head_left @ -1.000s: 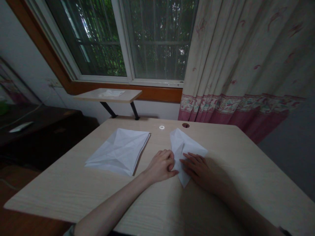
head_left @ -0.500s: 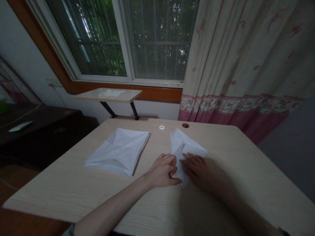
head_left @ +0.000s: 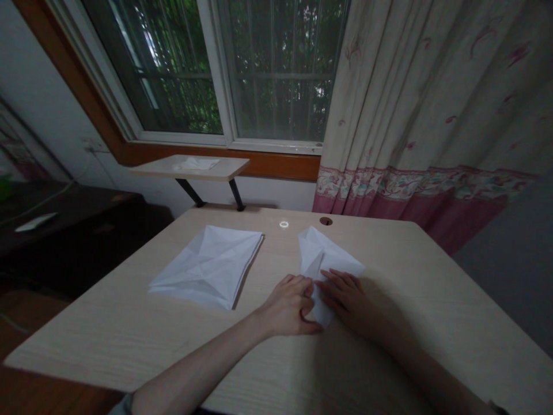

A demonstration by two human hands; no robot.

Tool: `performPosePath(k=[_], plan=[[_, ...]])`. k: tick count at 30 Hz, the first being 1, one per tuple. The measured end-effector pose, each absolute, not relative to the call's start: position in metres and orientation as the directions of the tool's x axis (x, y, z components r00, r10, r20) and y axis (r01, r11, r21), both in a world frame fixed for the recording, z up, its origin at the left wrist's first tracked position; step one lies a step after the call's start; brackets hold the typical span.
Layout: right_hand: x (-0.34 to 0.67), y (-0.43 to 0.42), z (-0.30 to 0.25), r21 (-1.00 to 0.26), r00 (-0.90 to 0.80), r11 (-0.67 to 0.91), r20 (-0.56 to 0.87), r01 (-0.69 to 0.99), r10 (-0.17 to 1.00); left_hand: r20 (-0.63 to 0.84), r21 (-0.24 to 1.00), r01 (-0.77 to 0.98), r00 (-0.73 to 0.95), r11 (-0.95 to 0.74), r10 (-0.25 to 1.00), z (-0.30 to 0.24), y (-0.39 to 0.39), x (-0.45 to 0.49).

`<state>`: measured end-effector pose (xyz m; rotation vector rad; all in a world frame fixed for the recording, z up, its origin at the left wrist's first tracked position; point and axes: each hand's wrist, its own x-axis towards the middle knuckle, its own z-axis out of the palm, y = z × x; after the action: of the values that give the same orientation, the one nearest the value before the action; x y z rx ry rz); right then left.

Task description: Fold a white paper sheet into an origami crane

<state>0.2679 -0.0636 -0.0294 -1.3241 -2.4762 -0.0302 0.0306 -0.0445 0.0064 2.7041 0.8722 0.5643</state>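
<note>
Head: paper (head_left: 333, 253) seemingly points nearward along long axis.

The folded sheet (head_left: 336, 253) looks like matt paper, the desk (head_left: 116, 340) smooth, wood-grained.

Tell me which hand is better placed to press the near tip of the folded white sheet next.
Probably the left hand: its thumb is right by that tip, whereas the right hand lies with fingers farther up the folded white sheet.
</note>
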Motion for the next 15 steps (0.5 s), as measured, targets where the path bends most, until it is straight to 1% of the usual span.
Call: performPosePath(k=[7,15], plan=[[0.2681,-0.0635,-0.0299,-0.143,-0.506,0.559,0.287,0.817,0.813,0.296,0.372,0.490,0.742,-0.788,0.601,0.0057,-0.0432,0.0304],[0.2708,-0.0618,-0.0307,-0.161,-0.519,0.577,0.296,0.800,0.802,0.336,0.330,0.457,0.761,-0.826,0.555,0.0020,-0.0375,0.0273]])
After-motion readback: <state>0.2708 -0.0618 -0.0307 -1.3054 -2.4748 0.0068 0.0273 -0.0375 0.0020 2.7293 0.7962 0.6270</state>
